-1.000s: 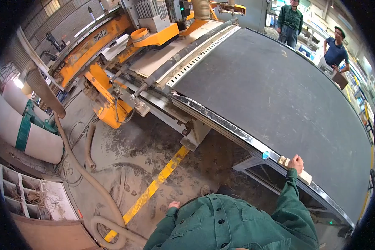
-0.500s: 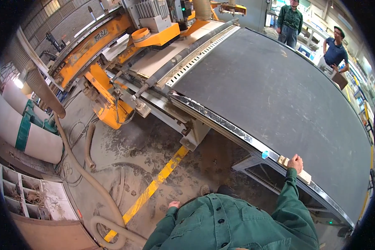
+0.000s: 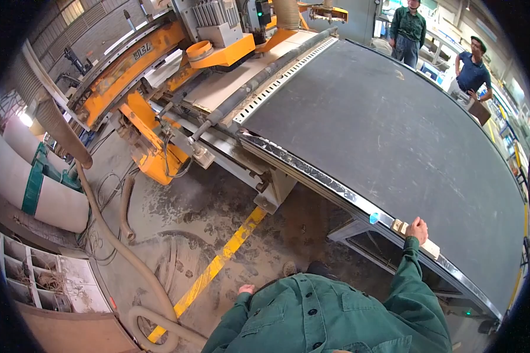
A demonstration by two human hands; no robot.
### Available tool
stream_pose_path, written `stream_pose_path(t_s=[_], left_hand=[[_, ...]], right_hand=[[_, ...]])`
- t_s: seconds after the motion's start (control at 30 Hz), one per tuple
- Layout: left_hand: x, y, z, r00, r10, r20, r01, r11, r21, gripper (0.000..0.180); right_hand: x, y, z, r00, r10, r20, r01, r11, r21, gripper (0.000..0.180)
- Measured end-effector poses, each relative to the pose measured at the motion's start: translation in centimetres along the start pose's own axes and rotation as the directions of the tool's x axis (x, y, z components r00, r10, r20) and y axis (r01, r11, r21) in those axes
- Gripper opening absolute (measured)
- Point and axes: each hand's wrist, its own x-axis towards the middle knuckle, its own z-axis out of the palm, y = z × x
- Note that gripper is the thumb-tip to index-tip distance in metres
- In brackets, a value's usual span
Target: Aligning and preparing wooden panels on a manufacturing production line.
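Note:
At the near edge of the large dark table surface (image 3: 388, 129), my right hand (image 3: 417, 230) rests with its fingers curled in. It lies over a pale wooden strip (image 3: 430, 248) fixed along the metal edge. What its fingers close on, if anything, is hidden. Beside it, to the left, is a small light wooden block (image 3: 399, 226), and a blue round sticker (image 3: 374, 218) is on the rail further left. My left hand (image 3: 247, 289) hangs low at my side near the sleeve; it is small in view and its fingers do not show clearly.
An orange and grey cutting machine (image 3: 229, 50) spans the far left end of the table. A hose (image 3: 147, 273) curls across the dusty floor beside a yellow line (image 3: 221, 265). Two people, one in a green jacket (image 3: 408, 29), one in a dark shirt (image 3: 474, 73), stand beyond the table.

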Motion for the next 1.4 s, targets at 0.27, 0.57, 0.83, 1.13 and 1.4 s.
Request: stream_pose_path(t_s=[0.27,0.57,0.83,1.13,1.4], left_hand=[[0.1,0.0,0.1,1.000,0.022,-0.022,-0.022,1.000,0.009,0.029],[1.5,-1.1,0.7,1.000,0.020,-0.002,-0.020,0.999,0.036,0.032],[1.7,-1.8,0.6,0.998,0.054,0.010,-0.054,0.999,0.001,0.034],[1.0,-1.1,0.1,1.000,0.027,0.001,-0.027,0.999,0.034,0.034],[-0.1,0.2,-0.1,1.000,0.011,0.006,-0.011,1.000,-0.017,0.033]], right_hand=[[0.0,0.2,0.1,1.000,-0.002,-0.005,0.002,1.000,-0.019,0.033],[0.0,0.5,0.4,0.999,-0.031,-0.035,0.030,0.999,-0.026,0.032],[-0.1,0.0,0.2,0.999,0.000,-0.041,0.000,1.000,-0.002,0.030],[-0.1,0.1,0.1,1.000,-0.015,-0.021,0.015,1.000,-0.008,0.028],[0.1,0.7,0.4,1.000,-0.005,0.000,0.005,1.000,-0.004,0.031]])
